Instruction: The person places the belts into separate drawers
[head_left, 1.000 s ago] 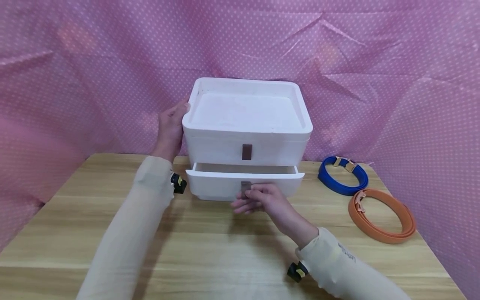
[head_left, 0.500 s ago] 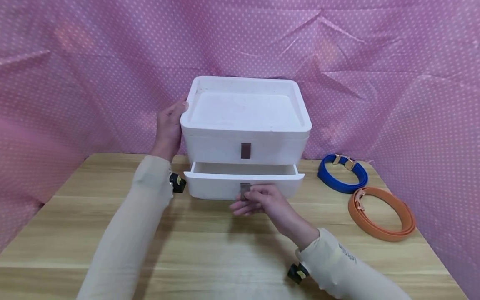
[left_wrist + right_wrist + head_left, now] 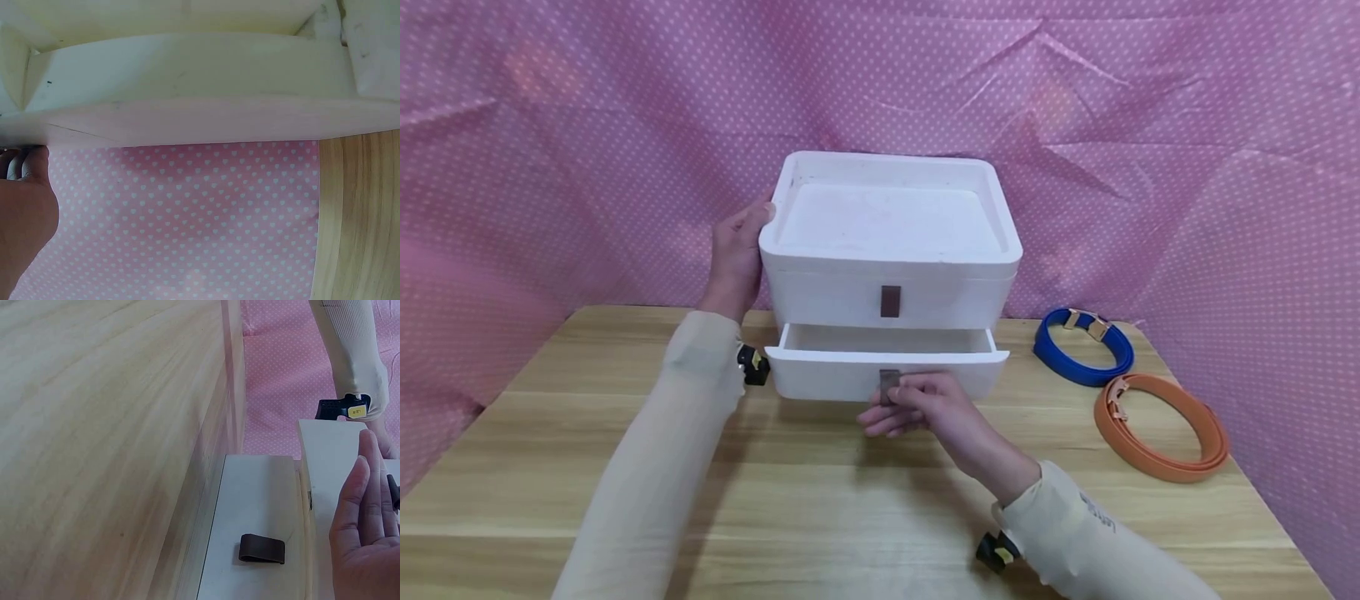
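Observation:
A white two-drawer storage box (image 3: 891, 208) with a shallow tray top stands at the back of the table. Its lower drawer (image 3: 827, 377) is pulled partway out; the upper drawer (image 3: 827, 300) is closed. My right hand (image 3: 943, 412) pinches the brown pull tab (image 3: 889, 383) of the lower drawer between thumb and fingers. At the box's left side, my left hand (image 3: 735, 258) holds on near the top rim, thumb at the edge. Its other fingers are mostly hidden in the head view. In the left wrist view, part of the left hand (image 3: 28, 212) shows against the white side.
On the right of the wooden table (image 3: 865, 517) lie a coiled blue belt (image 3: 1063, 362) with a gold buckle and a coiled orange belt (image 3: 1150, 462). A pink dotted cloth (image 3: 880, 75) hangs close behind and at both sides.
The lower drawer has slid slightly farther toward me, with my right hand still pinching its tab. My left hand keeps its place on the box. The head view has shifted a little.

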Available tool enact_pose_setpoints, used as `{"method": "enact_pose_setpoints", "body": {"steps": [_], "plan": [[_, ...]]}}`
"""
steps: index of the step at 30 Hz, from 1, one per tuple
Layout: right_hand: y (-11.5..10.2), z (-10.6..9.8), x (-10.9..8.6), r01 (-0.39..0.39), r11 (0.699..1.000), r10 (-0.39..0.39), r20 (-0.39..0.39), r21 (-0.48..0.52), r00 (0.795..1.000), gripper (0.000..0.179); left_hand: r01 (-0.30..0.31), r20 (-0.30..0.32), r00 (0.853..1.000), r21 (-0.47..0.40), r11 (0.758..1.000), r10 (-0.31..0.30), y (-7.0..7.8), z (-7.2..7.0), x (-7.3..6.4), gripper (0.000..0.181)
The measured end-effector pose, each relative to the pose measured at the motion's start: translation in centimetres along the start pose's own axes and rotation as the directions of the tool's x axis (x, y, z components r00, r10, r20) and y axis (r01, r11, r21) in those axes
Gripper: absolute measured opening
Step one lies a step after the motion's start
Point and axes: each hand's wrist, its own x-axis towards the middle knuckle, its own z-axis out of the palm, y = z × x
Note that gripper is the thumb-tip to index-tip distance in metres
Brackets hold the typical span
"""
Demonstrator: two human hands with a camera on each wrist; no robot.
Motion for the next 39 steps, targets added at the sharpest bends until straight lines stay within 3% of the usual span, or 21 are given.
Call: {"method": "enact_pose_setpoints", "body": {"steps": [25, 32, 39], "plan": [[0.1, 0.5, -1.0, -0.03, 0.999, 0.029, 0.017, 0.017, 0.999, 0.033, -0.008, 0.02, 1.0, -0.019, 1.0, 0.008, 0.2, 0.0, 0.2, 0.033], [0.4, 0.5, -1.0, -0.002, 1.0, 0.001, 0.026, 0.018, 1.0, 0.033, -0.022, 0.028, 0.999, 0.006, 1.0, 0.022, 0.0, 0.0, 0.4, 0.035], [0.7, 0.5, -1.2, 0.005, 1.0, -0.005, 0.032, 0.002, 0.999, 0.032, -0.004, 0.011, 1.0, -0.033, 0.999, 0.005, -0.3, -0.2, 0.3, 0.034]]}}
